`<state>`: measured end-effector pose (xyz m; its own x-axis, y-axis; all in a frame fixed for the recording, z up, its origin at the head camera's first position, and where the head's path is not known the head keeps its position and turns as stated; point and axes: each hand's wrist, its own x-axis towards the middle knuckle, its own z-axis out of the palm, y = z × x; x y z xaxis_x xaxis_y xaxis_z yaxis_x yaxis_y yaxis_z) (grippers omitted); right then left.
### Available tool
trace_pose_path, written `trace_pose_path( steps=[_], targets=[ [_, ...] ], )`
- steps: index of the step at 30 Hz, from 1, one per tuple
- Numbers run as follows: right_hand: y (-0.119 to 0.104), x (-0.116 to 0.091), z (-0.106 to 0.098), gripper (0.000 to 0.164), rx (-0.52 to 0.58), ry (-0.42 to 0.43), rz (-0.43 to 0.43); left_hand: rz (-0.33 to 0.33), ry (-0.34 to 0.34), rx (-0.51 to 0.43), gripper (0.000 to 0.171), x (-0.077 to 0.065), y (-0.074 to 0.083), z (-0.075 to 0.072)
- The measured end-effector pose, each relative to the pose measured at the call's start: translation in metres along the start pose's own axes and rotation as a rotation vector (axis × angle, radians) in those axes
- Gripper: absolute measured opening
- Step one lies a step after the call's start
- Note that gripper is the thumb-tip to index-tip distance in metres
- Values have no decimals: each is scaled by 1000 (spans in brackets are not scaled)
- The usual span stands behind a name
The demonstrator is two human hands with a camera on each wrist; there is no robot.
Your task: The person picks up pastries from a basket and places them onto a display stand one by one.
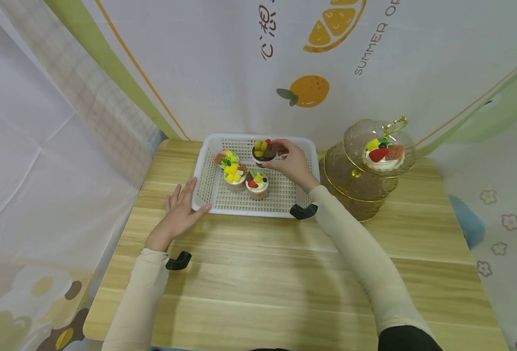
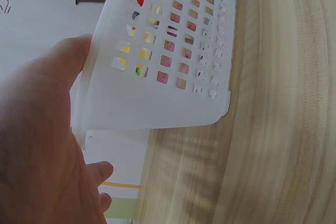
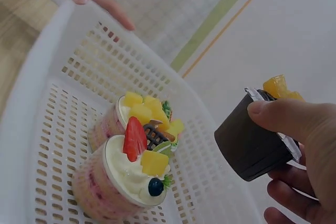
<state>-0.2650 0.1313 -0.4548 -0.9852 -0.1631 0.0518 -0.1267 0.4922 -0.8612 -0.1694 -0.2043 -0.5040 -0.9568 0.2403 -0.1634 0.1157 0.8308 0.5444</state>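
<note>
Black cup [image 3: 254, 140], rim [image 3: 290, 148] partly hidden

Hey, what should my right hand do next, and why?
Perhaps carry the round black dessert cup toward the transparent, gold-rimmed tiered stand: your right hand holds it above the white perforated plastic basket, and the stand's top tier already bears a fruit-topped cream dessert.
</note>
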Motion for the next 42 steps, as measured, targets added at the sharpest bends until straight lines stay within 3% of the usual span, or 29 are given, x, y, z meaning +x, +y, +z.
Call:
trace_pose_path(
  steps=[13,28,42],
  targets=[
    [-3,-55,-38,66,-56,156,-89,-1,-1,10,93,1,1,-1],
    [23,-120,-72,68,-116,340,-35,1,-1,5,92,0,1,-2],
    [36,-146,-91,68,-98,510,22,2,2,4,92,1,1,-2]
  ],
)
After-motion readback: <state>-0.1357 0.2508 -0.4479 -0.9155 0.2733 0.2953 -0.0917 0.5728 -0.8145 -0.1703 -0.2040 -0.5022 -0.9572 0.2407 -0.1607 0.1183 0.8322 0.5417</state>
